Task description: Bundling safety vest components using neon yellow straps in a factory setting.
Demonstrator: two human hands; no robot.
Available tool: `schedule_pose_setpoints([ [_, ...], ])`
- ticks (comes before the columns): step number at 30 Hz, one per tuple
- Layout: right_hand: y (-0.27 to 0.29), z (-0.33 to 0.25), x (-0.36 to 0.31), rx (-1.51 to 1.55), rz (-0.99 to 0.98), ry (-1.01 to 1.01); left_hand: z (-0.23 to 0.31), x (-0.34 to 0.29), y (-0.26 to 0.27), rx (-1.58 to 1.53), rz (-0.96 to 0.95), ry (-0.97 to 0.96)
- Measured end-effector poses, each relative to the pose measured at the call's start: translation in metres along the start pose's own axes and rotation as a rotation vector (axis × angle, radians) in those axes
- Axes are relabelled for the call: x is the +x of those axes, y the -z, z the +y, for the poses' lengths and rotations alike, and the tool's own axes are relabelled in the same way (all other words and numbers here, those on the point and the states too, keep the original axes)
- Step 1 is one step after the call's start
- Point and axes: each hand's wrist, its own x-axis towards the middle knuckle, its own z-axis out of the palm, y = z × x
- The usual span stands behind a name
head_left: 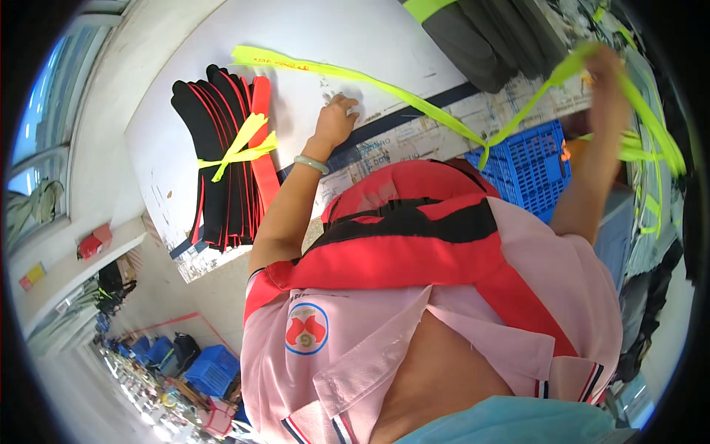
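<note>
A long neon-yellow fabric strip (414, 101) runs across the white table and over its near edge. Its raised right part passes up to my right hand (605, 70), which is closed on it at the far right, slightly smeared by motion. My left hand (338, 122) rests at the table's near edge, below the strip, fingers loosely bent and apart, holding nothing I can see. To its left lies a bundle of black fabric pieces with red edges (214, 133), tied round with a yellow strip (240, 153).
Dark grey folded fabric (492, 41) lies at the table's far right. A blue plastic crate (529, 166) stands below the table edge, by my right forearm. More grey fabric and yellow strips (651, 148) hang at the right. Blue bins (212, 370) stand on the lower left floor.
</note>
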Motion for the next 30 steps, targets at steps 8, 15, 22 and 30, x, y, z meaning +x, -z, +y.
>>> schedule_pose_setpoints([
  [8, -0.227, 0.085, -0.158, -0.339, -0.824, -0.037, 0.037, -0.022, -0.037, -0.185, -0.118, 0.023],
  [15, -0.237, 0.102, -0.160, -0.262, -0.605, -0.052, 0.029, -0.050, -0.049, -0.040, -0.019, -0.052],
  [22, -0.194, -0.005, -0.131, 0.161, -0.651, -0.132, 0.118, -0.041, 0.006, -0.384, 0.309, 0.075],
  [30, -0.183, -0.102, -0.133, 0.743, -0.630, 0.064, 0.147, -0.028, 0.067, -0.617, 0.015, -0.173],
])
